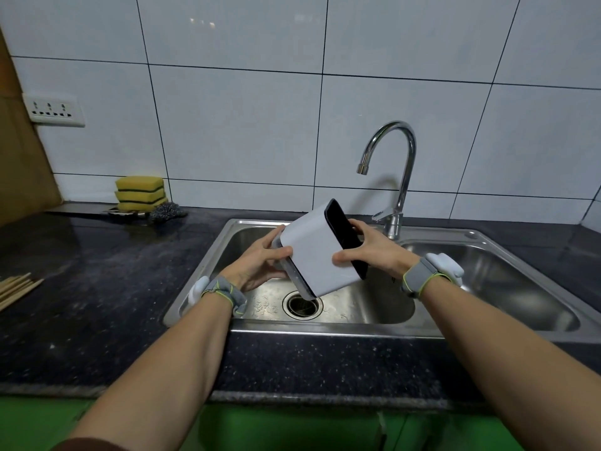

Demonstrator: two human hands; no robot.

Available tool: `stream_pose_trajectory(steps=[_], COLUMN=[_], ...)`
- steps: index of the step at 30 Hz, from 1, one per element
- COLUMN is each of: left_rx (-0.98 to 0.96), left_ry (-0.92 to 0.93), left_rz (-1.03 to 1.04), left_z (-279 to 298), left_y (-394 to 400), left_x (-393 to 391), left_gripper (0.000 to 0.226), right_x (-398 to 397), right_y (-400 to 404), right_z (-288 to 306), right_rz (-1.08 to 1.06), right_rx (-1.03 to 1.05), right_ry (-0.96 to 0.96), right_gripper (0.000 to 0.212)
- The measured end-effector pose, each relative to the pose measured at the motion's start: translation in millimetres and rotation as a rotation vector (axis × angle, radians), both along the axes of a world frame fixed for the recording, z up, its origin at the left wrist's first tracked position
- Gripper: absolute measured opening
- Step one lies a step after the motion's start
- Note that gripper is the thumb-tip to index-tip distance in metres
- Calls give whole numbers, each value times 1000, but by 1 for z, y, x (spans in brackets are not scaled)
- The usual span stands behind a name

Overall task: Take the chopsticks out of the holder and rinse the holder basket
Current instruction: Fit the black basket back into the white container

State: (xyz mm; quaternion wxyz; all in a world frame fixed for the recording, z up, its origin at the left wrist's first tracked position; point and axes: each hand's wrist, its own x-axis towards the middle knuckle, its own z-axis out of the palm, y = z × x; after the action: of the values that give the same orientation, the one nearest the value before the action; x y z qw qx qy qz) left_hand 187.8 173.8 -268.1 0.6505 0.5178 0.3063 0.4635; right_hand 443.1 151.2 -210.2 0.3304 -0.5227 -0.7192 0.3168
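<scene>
Both forearms reach over the sink [487, 237], left hand [257, 265] and right hand [377, 252] gripping the tilted white holder [313, 258], chopsticks [16, 288] far left.

Both arms reach forward, left hand [260, 260] and right hand [374, 252] each curled in a grip.

Two bare forearms are seen, uncovered from elbow to wrist. A grey fabric wrist strap [418, 278] edged with thin yellow-green piping is worn on the right wrist, and a matching strap [224, 290] on the left. A rounded white plastic unit [447, 265] is fixed to the outer side of the right strap; a similar white unit [197, 288] is fixed to the left. A brown sleeve edge [91, 445] is visible at the lower left.
</scene>
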Motion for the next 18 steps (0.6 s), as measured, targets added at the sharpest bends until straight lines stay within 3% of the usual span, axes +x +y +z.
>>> stream_pose_trajectory(steps=[11,13,16,18], left_rx=[-79,-106,-155,-195], left_ry=[-4,-20,-101,-171], left_rz=[141,156,154,164], left_z=[0,1,4,8], left_y=[-6,-6,-7,-9], left_x=[14,15,17,19], left_gripper=[46,45,41,50], right_x=[-15,-18,-18,-16], right_y=[0,0,2,2], right_z=[3,6,11,13], right_rz=[-35,-52,-103,-130], right_rx=[-70,-78,-55,-78], right_ry=[-27,-16,3,101], right_gripper=[90,82,47,38])
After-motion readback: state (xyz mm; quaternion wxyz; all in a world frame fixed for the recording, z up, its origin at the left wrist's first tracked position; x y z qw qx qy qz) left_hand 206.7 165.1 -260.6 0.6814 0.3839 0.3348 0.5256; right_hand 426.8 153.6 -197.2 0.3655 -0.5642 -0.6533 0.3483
